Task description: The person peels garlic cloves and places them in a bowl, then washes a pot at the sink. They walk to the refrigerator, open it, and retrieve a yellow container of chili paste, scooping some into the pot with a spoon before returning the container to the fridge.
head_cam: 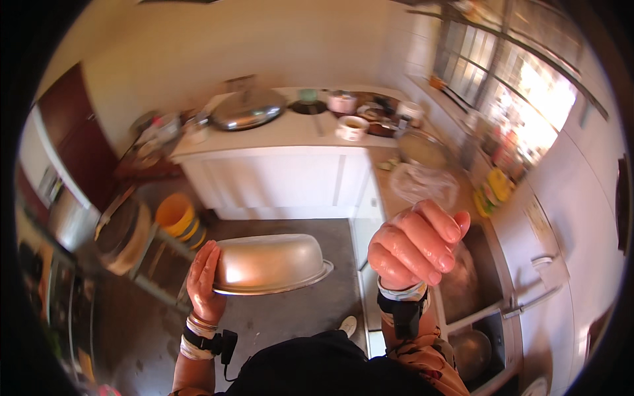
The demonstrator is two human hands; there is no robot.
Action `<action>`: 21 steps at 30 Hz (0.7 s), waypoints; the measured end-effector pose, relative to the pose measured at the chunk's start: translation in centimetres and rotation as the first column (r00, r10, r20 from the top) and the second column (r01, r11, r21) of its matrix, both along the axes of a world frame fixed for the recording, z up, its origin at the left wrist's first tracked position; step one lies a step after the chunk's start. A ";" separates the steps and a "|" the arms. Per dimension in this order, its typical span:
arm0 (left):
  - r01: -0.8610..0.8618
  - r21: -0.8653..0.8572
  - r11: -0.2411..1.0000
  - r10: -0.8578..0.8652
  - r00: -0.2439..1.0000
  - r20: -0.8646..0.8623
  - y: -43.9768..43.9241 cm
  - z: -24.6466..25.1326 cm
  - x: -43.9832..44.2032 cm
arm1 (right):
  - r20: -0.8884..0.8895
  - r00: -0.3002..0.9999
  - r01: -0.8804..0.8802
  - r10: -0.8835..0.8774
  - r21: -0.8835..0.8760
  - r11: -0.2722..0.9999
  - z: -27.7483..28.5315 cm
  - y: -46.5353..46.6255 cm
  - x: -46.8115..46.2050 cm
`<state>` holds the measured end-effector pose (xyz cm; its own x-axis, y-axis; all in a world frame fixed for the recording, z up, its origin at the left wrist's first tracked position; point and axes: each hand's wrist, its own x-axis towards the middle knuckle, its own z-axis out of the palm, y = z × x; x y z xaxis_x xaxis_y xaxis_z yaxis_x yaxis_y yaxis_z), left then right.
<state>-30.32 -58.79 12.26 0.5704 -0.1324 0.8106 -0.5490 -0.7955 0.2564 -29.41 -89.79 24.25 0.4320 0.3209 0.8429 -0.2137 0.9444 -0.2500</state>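
A metal basin (272,262) is tipped on its side or upside down above the floor, its rim facing down toward me. My left hand (204,277) grips it at its left end, fingers along the outside wall and the thumb hidden. Raised near the sink, my right hand (416,245) is wet, with its fingers curled in; I see nothing in it. Below and beyond that hand is a double sink (502,257). Its nearer bowl holds a round metal vessel (470,349).
A counter (292,136) carries a large domed lid (250,110), a white cup (352,129) and other cookware. A plastic bag (426,183) and a yellow bottle (493,192) are by the sink. A yellow bucket (176,218) stands on the left, beside a metal-framed stand (158,262).
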 end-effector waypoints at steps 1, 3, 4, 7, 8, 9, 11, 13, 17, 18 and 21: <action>-0.075 0.006 0.997 0.075 0.997 -0.006 3.1 -0.4 -2.1 | 0.035 0.996 -0.080 0.081 -0.025 0.996 0.1 3.1 0.3; -0.223 0.019 0.975 0.224 0.974 -0.022 9.0 -1.1 -6.5 | 0.119 0.958 -0.256 0.261 -0.058 0.965 -0.2 9.3 0.6; -0.294 0.025 0.955 0.295 0.955 -0.029 11.8 -1.4 -8.4 | 0.122 0.943 -0.300 0.310 -0.091 0.949 -0.4 12.2 0.9; -0.516 0.018 0.856 0.516 0.854 -0.059 18.8 -2.0 -15.5 | 0.100 0.898 -0.419 0.429 -0.112 0.901 -1.1 20.9 1.0; -0.581 0.013 0.814 0.580 0.812 -0.062 20.8 -2.2 -17.8 | 0.069 0.871 -0.474 0.486 -0.136 0.870 -1.3 23.5 1.1; -0.646 0.011 0.763 0.645 0.761 -0.066 22.6 -2.4 -20.0 | 0.024 0.855 -0.509 0.518 -0.149 0.848 -1.7 26.0 1.0; -0.745 -0.027 0.667 0.741 0.666 -0.086 25.9 -3.0 -23.8 | -0.037 0.828 -0.556 0.560 -0.195 0.808 -2.6 30.9 1.0; -0.849 -0.023 0.528 0.844 0.528 -0.092 28.5 -3.6 -27.8 | -0.107 0.789 -0.610 0.604 -0.250 0.752 -3.8 35.0 0.9; -0.946 -0.022 0.325 0.941 0.325 -0.095 33.7 -4.6 -33.4 | -0.262 0.740 -0.673 0.620 -0.311 0.671 -7.0 41.8 1.5; -0.958 -0.017 0.286 0.954 0.286 -0.094 35.5 -7.0 -33.1 | -0.301 0.738 -0.675 0.604 -0.344 0.653 -9.6 43.4 3.0; -0.984 0.034 0.177 0.981 0.173 -0.093 40.4 -7.3 -35.3 | -0.412 0.717 -0.696 0.563 -0.378 0.610 -12.8 48.6 5.2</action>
